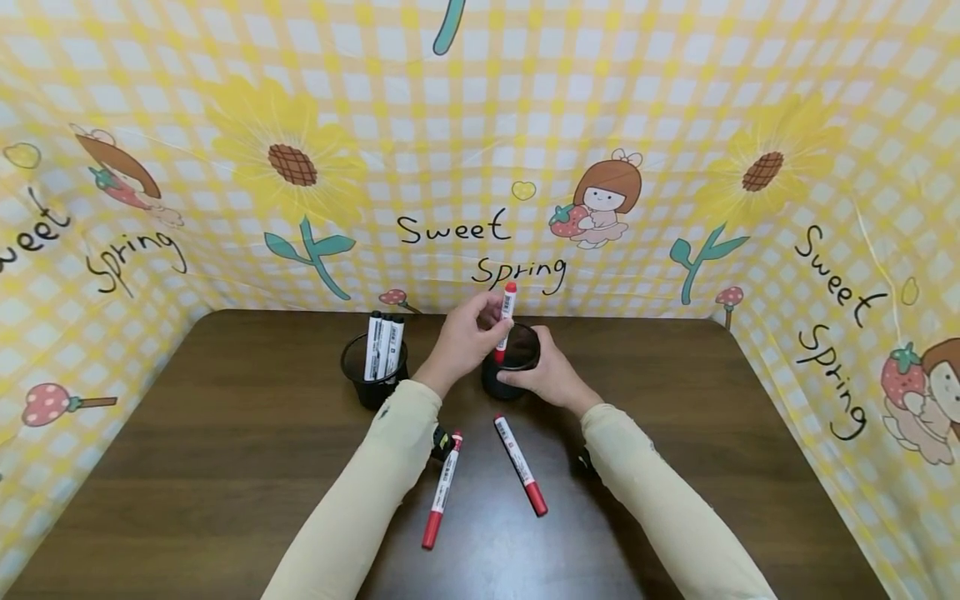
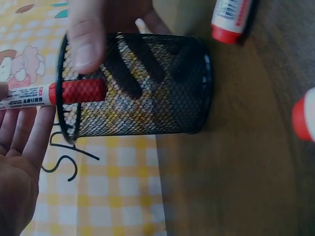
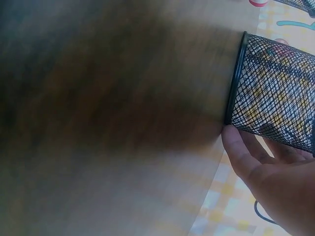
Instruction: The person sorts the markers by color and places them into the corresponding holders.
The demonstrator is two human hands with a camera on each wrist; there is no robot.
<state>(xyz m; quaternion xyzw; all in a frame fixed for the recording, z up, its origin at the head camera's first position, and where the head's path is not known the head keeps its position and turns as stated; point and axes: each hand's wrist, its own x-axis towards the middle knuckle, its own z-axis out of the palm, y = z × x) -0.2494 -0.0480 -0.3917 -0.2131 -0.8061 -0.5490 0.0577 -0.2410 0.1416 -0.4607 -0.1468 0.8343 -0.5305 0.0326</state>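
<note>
Brown table, held marker, white, red-ended

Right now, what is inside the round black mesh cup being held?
Inside the cup: the red end of a white-and-red marker. The right hand covers part of the mesh; the floor is hidden.

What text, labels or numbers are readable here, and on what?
"Sweet": patterned cloth, back and right sides; partly cut off at left edge.
"Spring": same cloth, back, left and right sides.
Held red marker: fine print, too blurred to read.
Loose red marker by the left sleeve: too small.
Other loose red marker: too small.
White markers: too small.
Numbers: none legible.
</note>
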